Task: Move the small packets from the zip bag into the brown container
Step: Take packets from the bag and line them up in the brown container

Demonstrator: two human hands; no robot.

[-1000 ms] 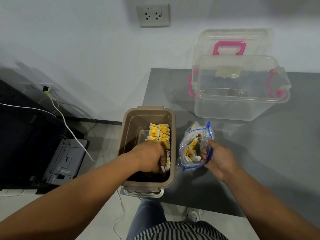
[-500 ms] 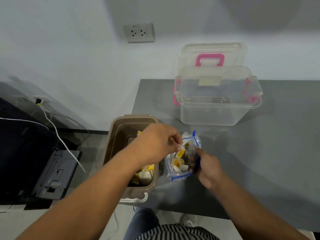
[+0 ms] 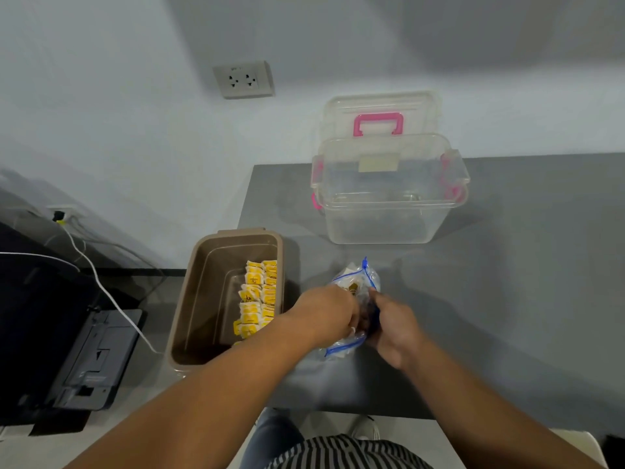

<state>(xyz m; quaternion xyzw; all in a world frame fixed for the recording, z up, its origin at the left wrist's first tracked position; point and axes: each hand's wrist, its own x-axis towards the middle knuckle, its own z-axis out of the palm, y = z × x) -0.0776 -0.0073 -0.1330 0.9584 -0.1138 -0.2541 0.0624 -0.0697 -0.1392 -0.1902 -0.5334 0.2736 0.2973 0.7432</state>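
The brown container [image 3: 199, 299] sits at the table's left edge, with several yellow-and-white small packets [image 3: 257, 299] lined along its right inner wall. Just right of it lies the clear zip bag [image 3: 355, 282] with a blue seal, more packets showing inside. My right hand [image 3: 392, 326] grips the bag's right rim and holds the mouth apart. My left hand [image 3: 328, 313] reaches into the mouth with its fingers curled inside; whether they hold a packet is hidden.
A clear plastic box [image 3: 389, 211] with pink latches stands behind the bag, its lid [image 3: 378, 116] with a pink handle leaning on the wall. The grey table [image 3: 507, 299] stretches right. Left of the table, a white cable [image 3: 101, 286] and a dark printer [image 3: 91, 360] sit lower down.
My left hand has left the brown container, crossed to the right and gone into the zip bag's mouth. My right hand has kept its grip on the bag.
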